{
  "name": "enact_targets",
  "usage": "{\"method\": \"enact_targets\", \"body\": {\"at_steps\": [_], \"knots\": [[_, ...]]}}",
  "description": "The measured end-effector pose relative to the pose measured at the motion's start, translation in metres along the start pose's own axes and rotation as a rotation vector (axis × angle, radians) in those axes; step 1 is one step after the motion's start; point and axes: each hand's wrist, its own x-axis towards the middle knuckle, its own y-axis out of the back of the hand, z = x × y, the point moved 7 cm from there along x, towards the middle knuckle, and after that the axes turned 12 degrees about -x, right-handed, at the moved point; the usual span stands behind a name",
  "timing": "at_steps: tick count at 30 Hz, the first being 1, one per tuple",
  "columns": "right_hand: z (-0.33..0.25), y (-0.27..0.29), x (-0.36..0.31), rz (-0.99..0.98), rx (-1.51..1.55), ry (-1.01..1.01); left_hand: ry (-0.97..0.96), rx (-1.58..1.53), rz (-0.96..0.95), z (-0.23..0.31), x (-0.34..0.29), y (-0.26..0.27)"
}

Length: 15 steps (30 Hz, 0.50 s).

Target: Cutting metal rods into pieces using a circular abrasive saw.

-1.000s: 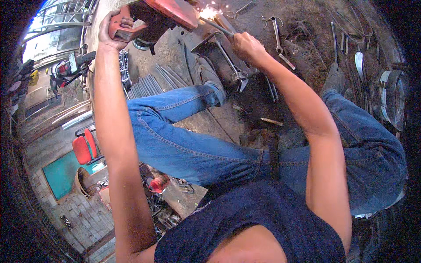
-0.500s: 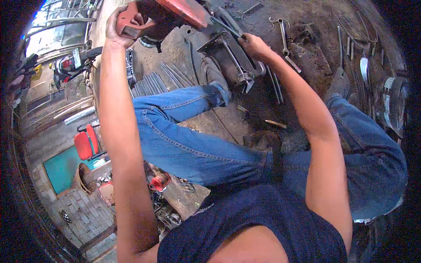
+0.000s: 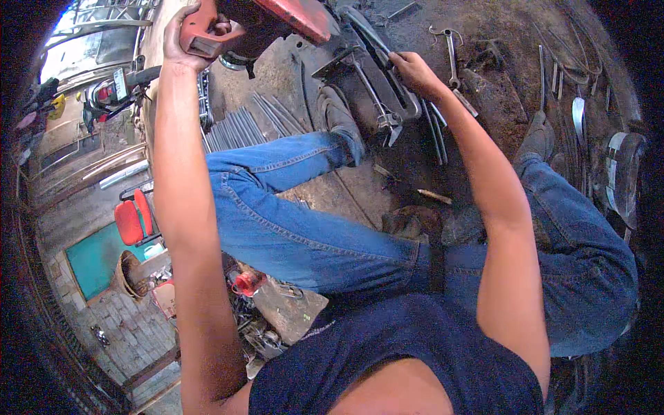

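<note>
In the head view, a person in blue jeans (image 3: 297, 235) and a dark shirt (image 3: 408, 346) leans over a workshop floor (image 3: 283, 76), a red shield (image 3: 299, 19) raised in the left hand (image 3: 181, 43). The left fingers curl around its handle, some of them lost behind it, and the shield's top is cut off by the upper edge. The right hand (image 3: 417, 72), arm outstretched, has its fingers bent around the near end of a grey rod (image 3: 373, 40); the back of the hand hides much of that grip. The rod runs up and left across a dark metal frame (image 3: 408, 97), where the two are hard to tell apart; whether its far tip touches anything cannot be told.

A metal clamp (image 3: 389, 124) sits left of the frame, and a wrench (image 3: 452, 62) lies to the right of the right hand. Thin metal bars (image 3: 238, 131) lie side by side beyond the left knee, partly behind the left forearm. The left arm also covers part of a cluttered heap (image 3: 263, 339).

At far left, a motorbike (image 3: 104, 100) carries a pale plate (image 3: 120, 83) whose marks are too small to read. At the right rim, a dark round object (image 3: 626, 187) bears a whitish label (image 3: 612, 166), equally illegible.
</note>
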Motion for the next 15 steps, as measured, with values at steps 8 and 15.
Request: {"method": "enact_targets", "body": {"at_steps": [8, 15], "knots": [[-0.006, 0.006, 0.003, 0.174, -0.216, 0.007, 0.096, -0.071, 0.011, -0.003, 0.005, 0.002], [-0.019, 0.016, -0.008, 0.286, -0.351, 0.006, 0.064, -0.095, -0.064, -0.004, 0.003, 0.002]]}}
